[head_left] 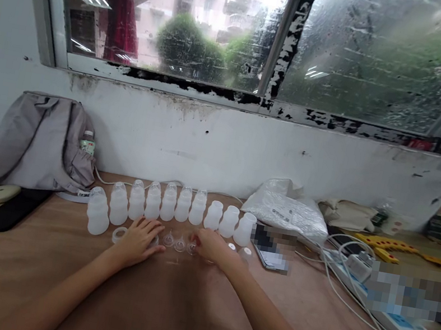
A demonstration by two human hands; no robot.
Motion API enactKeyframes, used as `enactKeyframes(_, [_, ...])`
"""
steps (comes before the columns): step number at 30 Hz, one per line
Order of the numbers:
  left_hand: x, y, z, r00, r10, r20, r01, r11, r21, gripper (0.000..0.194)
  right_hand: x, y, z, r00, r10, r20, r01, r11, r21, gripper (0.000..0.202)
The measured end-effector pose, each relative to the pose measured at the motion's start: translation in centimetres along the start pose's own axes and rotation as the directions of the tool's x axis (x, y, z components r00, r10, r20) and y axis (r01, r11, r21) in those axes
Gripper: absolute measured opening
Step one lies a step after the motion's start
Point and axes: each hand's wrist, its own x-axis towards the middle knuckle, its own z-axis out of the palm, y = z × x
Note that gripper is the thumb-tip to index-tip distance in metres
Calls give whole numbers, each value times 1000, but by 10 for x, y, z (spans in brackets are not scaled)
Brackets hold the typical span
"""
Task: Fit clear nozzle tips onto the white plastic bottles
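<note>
Clear teats [180, 244] sit in a short row on the brown table [160, 313], in the narrow gap between the hands; the left hand [142, 239] lies palm down, thumb apart from its fingers, grip unclear; the right hand [208, 245] curls at the row's right end, and I cannot tell whether it holds anything; just beyond, white bottles [168, 207] curve in an arc, limiting far-side room; a phone [271, 249] lies right; brown tabletop spreads nearward between the forearms; the wall [206, 151] bounds the far edge.

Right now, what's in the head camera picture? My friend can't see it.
A person's left hand and right hand are among small clear pieces, before a curved row of ten whitish bottles on a brown table under a window.
</note>
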Motion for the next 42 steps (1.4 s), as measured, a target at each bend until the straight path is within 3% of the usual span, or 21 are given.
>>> enactKeyframes(5, [-1, 14, 7, 1000, 6, 10, -6, 999, 45, 41, 0, -1, -4, 1000, 6, 16, -6, 1000, 10, 22])
enactKeyframes(12, [-1, 16, 3, 1000, 29, 7, -29, 1000, 10, 34, 1, 0, -2, 1000, 12, 4, -12, 1000, 17, 19])
enactKeyframes(20, [-2, -10, -5, 998, 53, 16, -52, 997, -49, 46, -3, 1, -14, 999, -1, -51, 3, 999, 41, 18])
enactKeyframes(22, [-3, -17, -4, 997, 66, 30, -65, 997, -39, 51, -2, 5, -20, 994, -4, -111, 11, 998, 57, 15])
enactKeyframes(26, [-2, -22, -1, 993, 107, 50, -106, 994, -29, 55, 5, 13, -30, 930, 43, -366, -4, 994, 105, 16])
enactKeyframes(29, [-2, -22, -2, 990, 133, 54, -131, 991, -36, 52, 14, 15, -38, 803, 118, -584, -72, 992, 101, 25])
enactKeyframes(31, [-2, -21, -3, 988, 146, 52, -144, 989, -41, 50, 23, 15, -43, 742, 117, -660, -105, 993, 58, 32])
enactKeyframes(35, [-2, -19, -10, 991, 134, 10, -133, 989, -70, 45, 42, 16, -46, 802, 103, -589, -153, 988, -36, 38])
enactKeyframes(38, [0, -12, -20, 993, 103, -54, -108, 989, -101, 35, 47, 17, -42, 831, 118, -544, -140, 990, 0, 32])
enactKeyframes(40, [3, -4, -27, 990, 75, -119, -90, 988, -124, 31, 43, 16, -41, 819, 112, -563, -98, 994, 56, 28])
enactKeyframes(42, [8, 8, -35, 975, 5, -220, -42, 986, -162, 28, 30, 10, -43, 778, 104, -620, -42, 993, 114, 26])
